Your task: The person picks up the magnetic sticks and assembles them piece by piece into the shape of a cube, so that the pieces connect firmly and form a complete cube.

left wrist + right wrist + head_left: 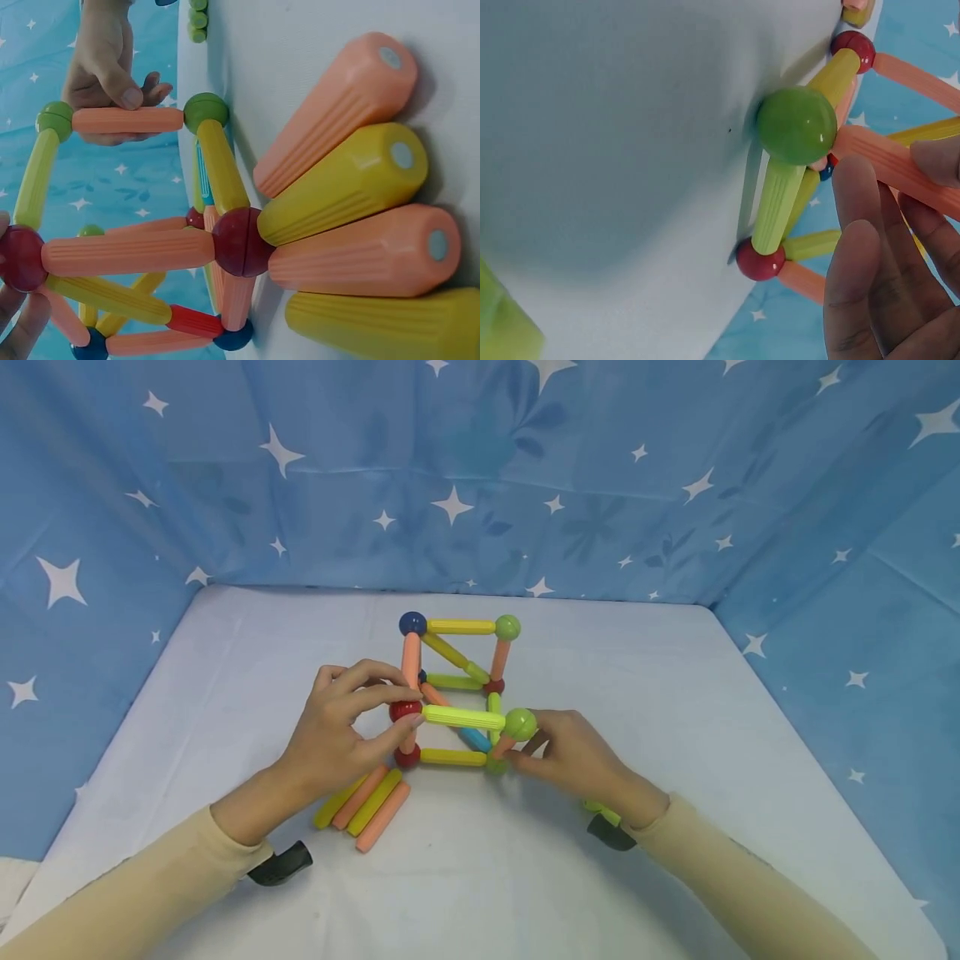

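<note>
White table | left hand pinches red ball | right hand — seemingly — grips orange rod

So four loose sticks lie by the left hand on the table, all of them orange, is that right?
Not quite. Four loose sticks do lie by the left hand on the table, but the head view shows two orange and two yellow.

1. A pale grey-white tabletop fills the lower part of the head view — smooth, matte, with rounded far corners.
2. A blue fabric backdrop printed with white stars encloses it on three sides — back, left and right.
3. Faint creases cross the cloth.
4. The light is soft and even.
</note>
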{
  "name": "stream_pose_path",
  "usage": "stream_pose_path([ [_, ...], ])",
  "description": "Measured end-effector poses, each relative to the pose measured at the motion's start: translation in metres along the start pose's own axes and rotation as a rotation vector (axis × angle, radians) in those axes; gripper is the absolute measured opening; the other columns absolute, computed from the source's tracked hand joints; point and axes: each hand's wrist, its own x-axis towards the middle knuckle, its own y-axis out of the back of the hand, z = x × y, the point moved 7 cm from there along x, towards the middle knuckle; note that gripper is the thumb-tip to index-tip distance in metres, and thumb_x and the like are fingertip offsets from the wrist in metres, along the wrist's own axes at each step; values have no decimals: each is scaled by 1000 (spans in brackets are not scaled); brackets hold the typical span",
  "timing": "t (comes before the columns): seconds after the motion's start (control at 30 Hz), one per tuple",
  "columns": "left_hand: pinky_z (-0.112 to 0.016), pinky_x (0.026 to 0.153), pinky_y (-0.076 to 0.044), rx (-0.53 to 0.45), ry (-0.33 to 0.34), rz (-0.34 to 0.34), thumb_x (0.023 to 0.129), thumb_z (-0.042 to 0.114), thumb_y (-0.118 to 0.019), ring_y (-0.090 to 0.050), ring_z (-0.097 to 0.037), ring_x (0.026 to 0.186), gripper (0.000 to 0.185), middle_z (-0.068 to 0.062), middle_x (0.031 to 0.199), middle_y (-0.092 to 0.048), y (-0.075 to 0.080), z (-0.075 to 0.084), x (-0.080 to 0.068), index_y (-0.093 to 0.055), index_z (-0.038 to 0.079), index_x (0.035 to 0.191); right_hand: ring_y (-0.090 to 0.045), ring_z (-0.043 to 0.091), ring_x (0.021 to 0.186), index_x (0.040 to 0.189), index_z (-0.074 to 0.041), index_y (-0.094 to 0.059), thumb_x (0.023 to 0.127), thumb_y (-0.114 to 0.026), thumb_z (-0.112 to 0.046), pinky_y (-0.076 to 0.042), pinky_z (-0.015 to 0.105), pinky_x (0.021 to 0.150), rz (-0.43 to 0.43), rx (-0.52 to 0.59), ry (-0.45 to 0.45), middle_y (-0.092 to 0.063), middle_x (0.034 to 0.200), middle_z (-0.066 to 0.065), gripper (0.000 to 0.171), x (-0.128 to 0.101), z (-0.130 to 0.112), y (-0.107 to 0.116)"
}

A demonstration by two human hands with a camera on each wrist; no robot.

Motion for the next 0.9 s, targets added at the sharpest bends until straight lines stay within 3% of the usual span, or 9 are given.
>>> stream_pose_path([
  [0.27,-47,82,-32,7,-26,16,83,12,-82,-62,-18,91,17,0,104,-66,3,3,3,-82,11,100,-65,2,75,101,-28,-75,85,-83,-20,-54,25,61,18,-83,45,-71,100,-16,20,2,-5,3],
  [0.53,-46,80,-31,-9,-37,18,81,11,-84,-64,-16,89,19,2,99,-66,3,5,4,-82,11,100,-65,4,76,100,-30,-74,84,-83,-21,-54,28,60,-37,-79,-29,-70,97,-17,21,3,2,0],
  [0.63,-44,81,-31,-35,11,18,81,12,-84,-64,-13,88,19,4,97,-66,3,1,3,-81,12,100,-64,7,78,101,-31,-72,82,-85,-21,-54,29,62,-91,-40,-48,-68,102,-15,24,7,8,-10],
  [0.77,-40,85,-35,-99,122,12,82,12,-85,-61,-10,88,20,4,102,-64,2,-5,-1,-78,12,101,-61,12,81,99,-29,-71,82,-86,-22,-54,29,66,-137,-2,-6,-65,105,-16,24,12,15,-23],
  [0.9,-43,93,-44,-165,244,-17,84,16,-85,-59,-13,109,24,1,119,-62,-1,-11,-5,-78,13,106,-61,11,80,96,-27,-72,83,-86,-20,-54,27,66,-102,-44,42,-67,99,-17,20,14,16,-22],
])
